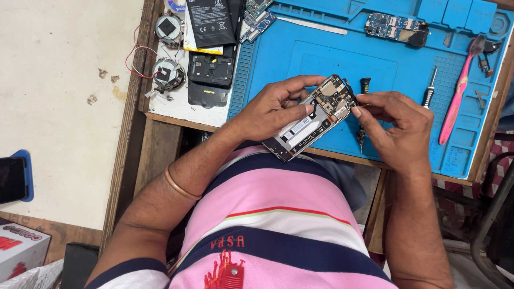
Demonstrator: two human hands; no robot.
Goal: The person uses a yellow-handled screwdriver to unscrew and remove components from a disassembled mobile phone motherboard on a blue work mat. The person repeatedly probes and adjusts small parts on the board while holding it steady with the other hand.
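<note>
My left hand (270,109) grips an opened phone (313,120) with its back cover off, showing a silver frame and a circuit board at its upper end. It is held tilted over the front edge of a blue work mat (342,59). My right hand (399,126) pinches at the upper right corner of the phone's board with thumb and forefinger. What lies between those fingertips is too small to make out. A black-handled screwdriver (364,85) lies on the mat just behind the phone.
On the mat lie a second screwdriver (430,92), a pink toothbrush (456,99), a loose circuit board (396,28) and metal tweezers (312,25). Left of the mat sit a black battery (210,22), a phone back part (210,70) and two small speakers (168,74).
</note>
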